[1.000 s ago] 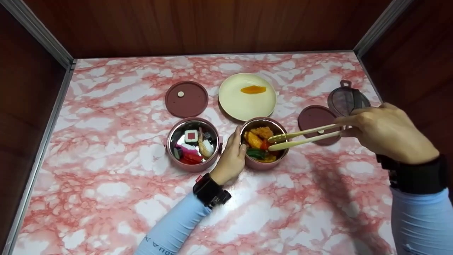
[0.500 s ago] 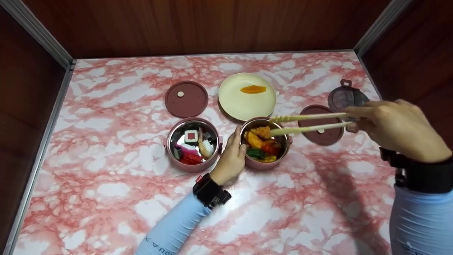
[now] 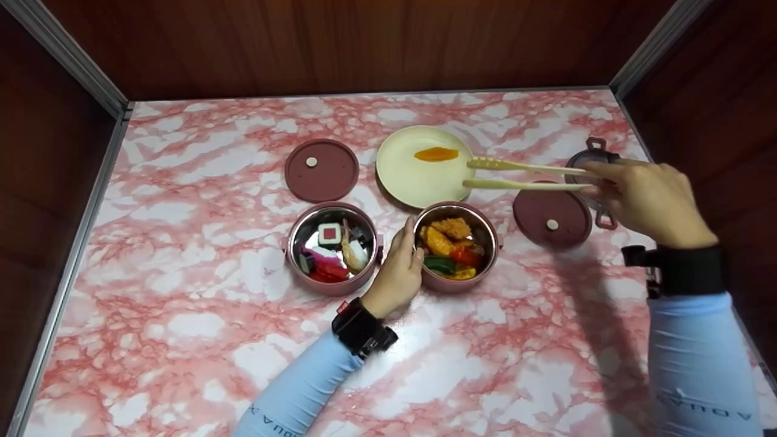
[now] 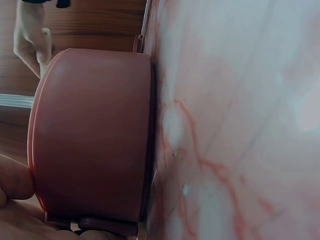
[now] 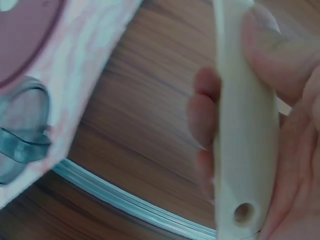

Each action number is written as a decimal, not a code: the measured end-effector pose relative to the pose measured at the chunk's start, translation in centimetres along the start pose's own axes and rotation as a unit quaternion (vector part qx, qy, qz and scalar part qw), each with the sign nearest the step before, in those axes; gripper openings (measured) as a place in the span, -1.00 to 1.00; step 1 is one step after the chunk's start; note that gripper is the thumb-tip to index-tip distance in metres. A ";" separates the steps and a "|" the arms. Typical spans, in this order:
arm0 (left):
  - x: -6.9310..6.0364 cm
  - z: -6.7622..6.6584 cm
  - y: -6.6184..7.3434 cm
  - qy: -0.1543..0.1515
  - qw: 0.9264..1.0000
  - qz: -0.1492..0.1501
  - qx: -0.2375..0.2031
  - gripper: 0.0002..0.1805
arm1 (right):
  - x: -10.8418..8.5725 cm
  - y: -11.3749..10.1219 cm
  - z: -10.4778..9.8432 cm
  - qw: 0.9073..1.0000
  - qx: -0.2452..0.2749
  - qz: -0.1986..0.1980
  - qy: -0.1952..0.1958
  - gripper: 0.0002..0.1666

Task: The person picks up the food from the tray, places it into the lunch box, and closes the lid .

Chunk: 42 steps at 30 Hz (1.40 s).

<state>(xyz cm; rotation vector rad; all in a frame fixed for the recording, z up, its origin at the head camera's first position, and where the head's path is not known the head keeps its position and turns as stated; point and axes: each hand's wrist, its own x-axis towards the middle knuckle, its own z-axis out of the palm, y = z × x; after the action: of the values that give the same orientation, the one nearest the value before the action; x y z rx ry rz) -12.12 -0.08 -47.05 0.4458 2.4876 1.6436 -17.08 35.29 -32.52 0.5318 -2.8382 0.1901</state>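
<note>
Cream tongs (image 3: 528,176) are in my right hand (image 3: 649,197); their two tips are apart, with nothing between them, over the right edge of the pale yellow plate (image 3: 400,179). On that plate lies a flat orange food piece (image 3: 436,154). My left hand (image 3: 397,276) holds the left side of the right pink lunch pot (image 3: 452,286); in the left wrist view my fingers (image 4: 15,177) are at its rim and side handle. Fried pieces (image 3: 452,228), a red piece and green pieces (image 3: 438,264) lie inside. The right wrist view shows my fingers and thumb around the tongs' handle (image 5: 247,135).
Left of my left hand stands another pink lunch pot (image 3: 331,286) with a sushi roll (image 3: 329,233) and other food. One maroon lid (image 3: 322,173) lies behind it, another maroon lid (image 3: 552,209) right of the plate. A clear inner lid (image 3: 586,159) is partly behind my right hand.
My right hand has lifted the tongs out of the right pot and carried them back to the plate's edge. Their tips have spread apart. My left hand stays on the pot.
</note>
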 end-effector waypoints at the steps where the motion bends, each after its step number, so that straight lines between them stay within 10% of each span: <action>1: 0.0 0.0 0.0 0.001 1.000 0.002 0.003 -0.31 | 0.3 0.3 0.5 1.000 0.004 0.003 0.003 -0.64; 26: -0.1 -0.1 0.1 0.000 1.000 -0.005 -0.016 -0.31 | 8.7 1.3 5.8 0.987 0.068 0.052 -0.133 -0.50; 42: -0.1 -0.1 0.0 0.000 1.000 0.001 -0.002 -0.31 | 9.4 0.9 7.1 0.984 0.038 0.059 -0.161 -0.54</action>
<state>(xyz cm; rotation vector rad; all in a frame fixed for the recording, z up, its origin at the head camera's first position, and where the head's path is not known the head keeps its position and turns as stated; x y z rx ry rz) -12.09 -0.18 -47.04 0.4477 2.4837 1.6503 -27.47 31.74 -36.96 0.4430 -3.1921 0.2555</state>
